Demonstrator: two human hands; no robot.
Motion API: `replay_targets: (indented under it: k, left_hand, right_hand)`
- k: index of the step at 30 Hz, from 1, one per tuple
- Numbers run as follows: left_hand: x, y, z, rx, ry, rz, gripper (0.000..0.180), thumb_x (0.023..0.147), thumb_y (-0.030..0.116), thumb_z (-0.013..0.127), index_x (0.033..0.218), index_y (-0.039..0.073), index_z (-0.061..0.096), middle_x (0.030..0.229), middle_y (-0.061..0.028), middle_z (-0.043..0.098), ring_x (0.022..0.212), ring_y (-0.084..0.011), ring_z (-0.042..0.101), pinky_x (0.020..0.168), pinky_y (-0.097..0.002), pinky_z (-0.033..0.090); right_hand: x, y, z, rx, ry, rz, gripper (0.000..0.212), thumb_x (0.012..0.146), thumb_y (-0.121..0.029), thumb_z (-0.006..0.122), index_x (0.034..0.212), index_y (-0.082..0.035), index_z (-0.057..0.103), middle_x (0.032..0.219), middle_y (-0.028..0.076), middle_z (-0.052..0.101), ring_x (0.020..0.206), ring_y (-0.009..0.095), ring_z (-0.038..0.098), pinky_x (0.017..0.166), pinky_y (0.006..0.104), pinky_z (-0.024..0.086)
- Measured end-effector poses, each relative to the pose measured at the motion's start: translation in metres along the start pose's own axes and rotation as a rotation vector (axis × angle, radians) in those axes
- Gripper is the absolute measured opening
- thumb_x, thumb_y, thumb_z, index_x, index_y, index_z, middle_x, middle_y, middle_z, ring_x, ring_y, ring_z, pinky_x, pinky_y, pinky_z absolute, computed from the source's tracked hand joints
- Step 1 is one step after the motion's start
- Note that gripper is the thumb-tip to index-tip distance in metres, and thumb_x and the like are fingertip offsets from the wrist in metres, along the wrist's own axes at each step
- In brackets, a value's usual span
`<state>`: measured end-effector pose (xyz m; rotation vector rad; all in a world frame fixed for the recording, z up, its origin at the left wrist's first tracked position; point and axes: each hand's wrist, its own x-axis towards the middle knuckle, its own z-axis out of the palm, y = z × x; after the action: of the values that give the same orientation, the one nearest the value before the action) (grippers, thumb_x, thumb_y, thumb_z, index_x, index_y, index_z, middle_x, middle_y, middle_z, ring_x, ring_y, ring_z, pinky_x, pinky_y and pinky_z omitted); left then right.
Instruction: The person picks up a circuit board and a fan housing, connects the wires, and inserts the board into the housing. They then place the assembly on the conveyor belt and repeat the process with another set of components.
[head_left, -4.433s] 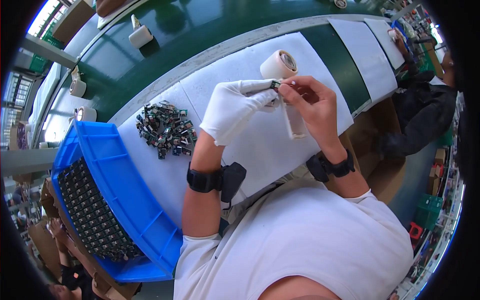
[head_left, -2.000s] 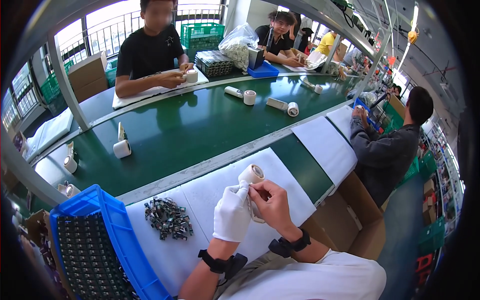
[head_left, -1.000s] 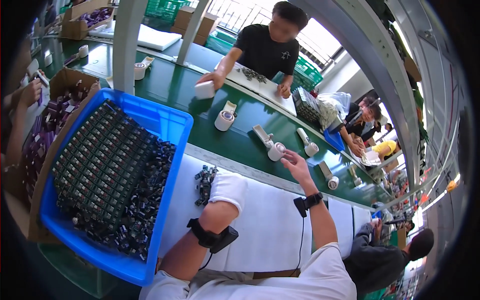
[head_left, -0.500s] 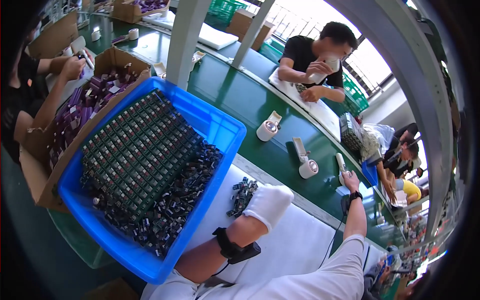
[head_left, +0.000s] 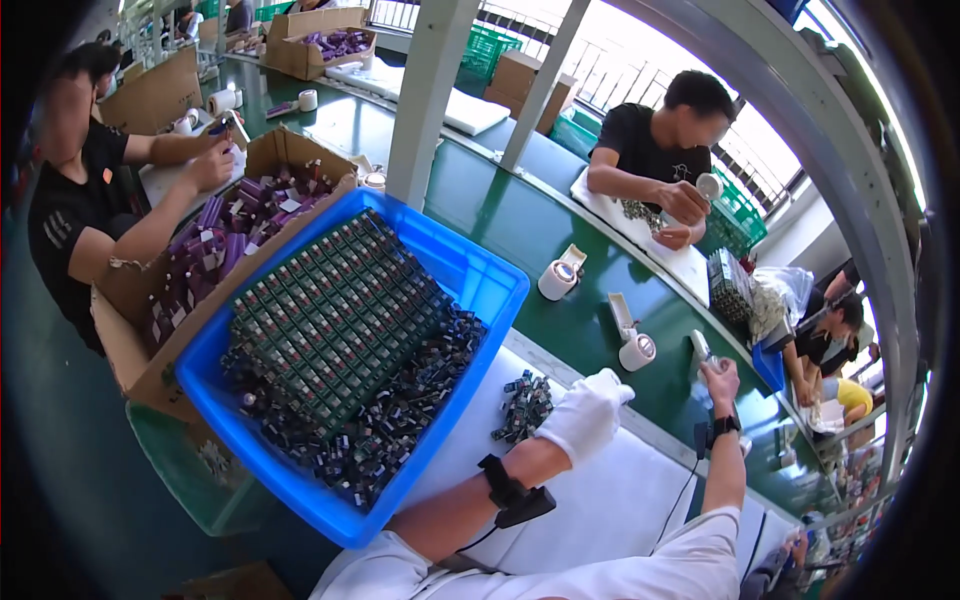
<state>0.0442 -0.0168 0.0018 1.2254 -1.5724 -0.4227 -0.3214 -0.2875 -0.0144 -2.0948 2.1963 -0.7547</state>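
My left hand [head_left: 588, 418], in a white glove, is over the white padded mat with its fingers curled together; whatever they may hold is hidden. Beside it lies a small pile of loose circuit boards [head_left: 523, 408]. My right hand [head_left: 720, 384], bare, grips a white handheld device [head_left: 700, 345] over the green bench. Two similar white devices with raised flaps, one farther [head_left: 558, 278] and one nearer [head_left: 637, 350], stand on the bench to its left. A blue bin [head_left: 490, 275] at my left holds stacked circuit board panels [head_left: 335, 320] and many loose small boards [head_left: 400, 440].
Left of the bin stands a cardboard box [head_left: 112, 330] of purple parts [head_left: 215, 245], with a person [head_left: 95, 205] working behind it. Across the green bench [head_left: 480, 210] sits another person [head_left: 650, 160] holding a white part. A grey post [head_left: 432, 100] rises beyond the bin.
The whole view has shifted, so the bench and bin appear farther right and lower. My right hand stays on the white device. The person opposite has lowered the white part from head height.
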Motion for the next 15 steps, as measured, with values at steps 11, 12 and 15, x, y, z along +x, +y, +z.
replay_targets:
  k: [11,12,15]
  left_hand:
    - [0.009,-0.006,0.008,-0.352,0.097,0.118,0.020,0.083,0.003,0.071,0.102,0.006,0.074,0.093,-0.0142,0.072,0.083,-0.0261,0.071,0.077,-0.0332,0.056]
    - [0.009,-0.005,0.014,-0.425,0.056,0.041,0.019,0.084,0.005,0.071,0.103,0.005,0.074,0.094,-0.0173,0.072,0.085,-0.0292,0.072,0.078,-0.0342,0.056]
    - [0.006,0.003,0.026,-0.466,-0.033,-0.068,0.024,0.086,0.006,0.068,0.109,0.006,0.074,0.090,-0.0155,0.073,0.081,-0.0220,0.072,0.076,-0.0307,0.056]
  right_hand:
    - [-0.233,-0.099,-0.157,0.598,-0.004,-0.002,0.056,0.089,-0.022,0.076,0.136,-0.004,0.052,0.114,0.007,0.065,0.104,0.013,0.061,0.089,0.0279,0.050]
    - [-0.253,-0.101,-0.168,0.658,-0.022,0.021,0.055,0.089,-0.023,0.076,0.136,-0.005,0.053,0.113,0.006,0.065,0.103,0.013,0.061,0.089,0.0271,0.050]
    - [-0.307,-0.100,-0.189,0.778,-0.051,0.106,0.054,0.088,-0.025,0.076,0.134,-0.006,0.054,0.112,0.006,0.065,0.103,0.011,0.060,0.089,0.0254,0.049]
